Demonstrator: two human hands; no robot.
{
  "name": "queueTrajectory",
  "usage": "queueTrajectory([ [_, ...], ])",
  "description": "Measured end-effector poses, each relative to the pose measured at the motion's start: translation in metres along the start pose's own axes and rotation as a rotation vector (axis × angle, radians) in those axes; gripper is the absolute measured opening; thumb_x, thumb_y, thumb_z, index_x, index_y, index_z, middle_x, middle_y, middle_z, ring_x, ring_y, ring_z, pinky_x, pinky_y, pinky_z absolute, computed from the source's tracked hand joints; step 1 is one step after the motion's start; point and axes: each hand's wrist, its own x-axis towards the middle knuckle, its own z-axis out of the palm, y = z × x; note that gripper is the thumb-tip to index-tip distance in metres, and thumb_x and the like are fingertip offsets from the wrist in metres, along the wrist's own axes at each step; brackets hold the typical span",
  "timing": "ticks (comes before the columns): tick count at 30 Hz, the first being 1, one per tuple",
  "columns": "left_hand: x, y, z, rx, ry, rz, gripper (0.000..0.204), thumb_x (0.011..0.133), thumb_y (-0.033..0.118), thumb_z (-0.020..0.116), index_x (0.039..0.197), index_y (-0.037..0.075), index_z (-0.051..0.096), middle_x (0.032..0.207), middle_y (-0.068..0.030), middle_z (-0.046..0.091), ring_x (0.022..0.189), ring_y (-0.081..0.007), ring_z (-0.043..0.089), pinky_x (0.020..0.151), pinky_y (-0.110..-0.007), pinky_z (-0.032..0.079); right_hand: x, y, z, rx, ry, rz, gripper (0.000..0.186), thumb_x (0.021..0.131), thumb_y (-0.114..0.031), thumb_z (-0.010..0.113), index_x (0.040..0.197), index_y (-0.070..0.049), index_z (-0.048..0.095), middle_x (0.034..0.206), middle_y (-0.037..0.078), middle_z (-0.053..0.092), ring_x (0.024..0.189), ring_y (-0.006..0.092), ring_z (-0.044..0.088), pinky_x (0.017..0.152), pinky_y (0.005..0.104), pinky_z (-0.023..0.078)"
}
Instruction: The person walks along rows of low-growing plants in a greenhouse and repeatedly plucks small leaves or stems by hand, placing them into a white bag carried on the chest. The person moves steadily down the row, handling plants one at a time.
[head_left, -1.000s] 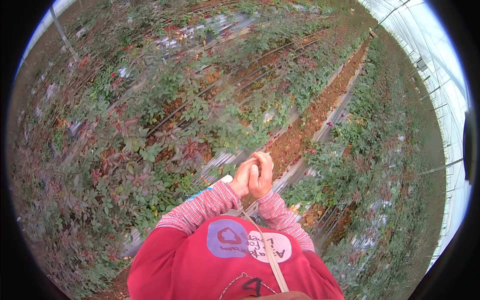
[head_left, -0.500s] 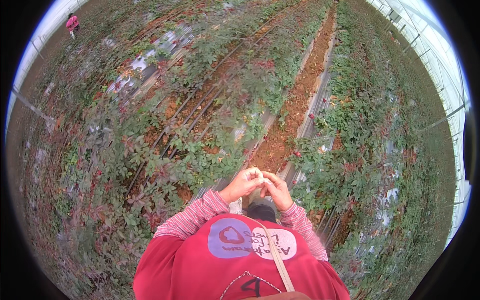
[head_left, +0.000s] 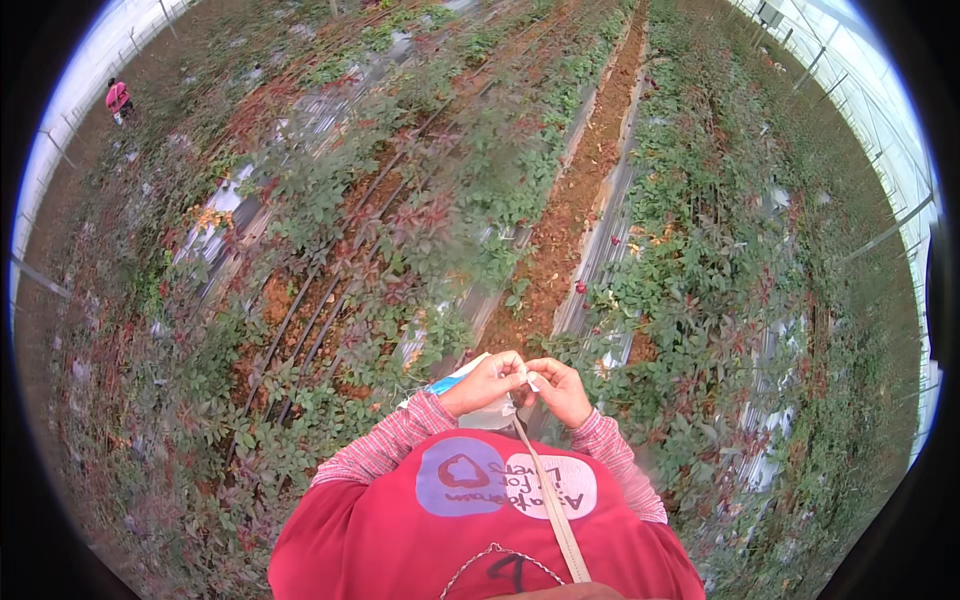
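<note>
My left hand (head_left: 488, 384) and my right hand (head_left: 563, 392) meet in front of my chest, fingertips almost touching. Both are closed in a pinch around a small white piece (head_left: 532, 382) that shows between them; what it is made of cannot be told. A white and blue packet or sheet (head_left: 456, 378) sticks out beneath my left hand, beside the wrist, and its full shape is hidden. Some white material (head_left: 492, 416) shows below the same hand. A beige strap (head_left: 548, 480) runs down my red shirt from just under the hands.
Leafy rose bushes (head_left: 700, 370) grow in rows on both sides. A brown soil path (head_left: 590, 190) leads away ahead, edged by plastic sheeting (head_left: 603, 262). Dark pipes (head_left: 318, 322) run between rows at left. Far left stands a person in pink (head_left: 118, 98). Greenhouse walls (head_left: 880, 130) curve around.
The white and blue packet has come into sight beneath my left hand. A white piece now shows between my fingertips. My hands are slightly lower, and the whole view has shifted a little.
</note>
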Motion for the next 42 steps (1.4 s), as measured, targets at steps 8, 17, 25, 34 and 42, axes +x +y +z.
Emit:
queueTrajectory([
  [8,0.141,0.026,-0.021,0.044,-0.051,-0.05,0.015,0.102,0.02,0.063,0.094,0.008,0.059,0.088,0.0036,0.061,0.081,-0.0052,0.056,0.072,-0.025,0.047,0.075,-0.039,-0.092,0.078,0.121,0.02,0.009,0.101,-0.006,0.061,0.108,0.0,0.06,0.088,0.005,0.069,0.067,0.0122,0.066,0.062,0.0257,0.054],
  [17,0.318,0.06,-0.072,-0.146,-0.151,-0.145,0.014,0.099,0.021,0.067,0.092,0.01,0.061,0.079,0.0065,0.059,0.067,-0.0007,0.048,0.057,-0.02,0.036,0.198,-0.081,-0.207,0.066,0.166,0.115,0.008,0.101,-0.008,0.061,0.104,-0.001,0.061,0.085,0.005,0.068,0.066,0.0116,0.064,0.062,0.0258,0.054],
  [25,0.429,0.125,-0.131,-0.22,-0.134,-0.157,0.016,0.099,0.026,0.068,0.094,0.014,0.059,0.071,0.0086,0.051,0.053,0.0002,0.035,0.045,-0.02,0.022,0.318,-0.167,-0.255,0.063,0.104,0.104,0.008,0.101,-0.007,0.058,0.104,-0.001,0.06,0.088,0.005,0.068,0.066,0.0109,0.063,0.063,0.0249,0.052],
  [34,0.508,0.15,-0.159,-0.388,-0.025,-0.299,0.01,0.1,0.019,0.064,0.099,0.011,0.059,0.071,0.0075,0.05,0.051,0.0006,0.033,0.044,-0.018,0.02,0.405,-0.172,-0.318,0.089,0.003,0.095,0.01,0.101,-0.012,0.06,0.105,-0.002,0.06,0.085,0.003,0.066,0.066,0.0096,0.063,0.063,0.0243,0.053],
  [42,0.63,0.157,-0.169,-0.364,0.058,-0.359,0.009,0.101,0.016,0.062,0.098,0.009,0.057,0.069,0.0071,0.048,0.049,0.0005,0.032,0.042,-0.018,0.02,0.485,-0.191,-0.418,0.188,-0.085,0.089,0.008,0.101,-0.013,0.061,0.101,-0.005,0.061,0.081,0.001,0.066,0.061,0.0087,0.062,0.057,0.0223,0.051],
])
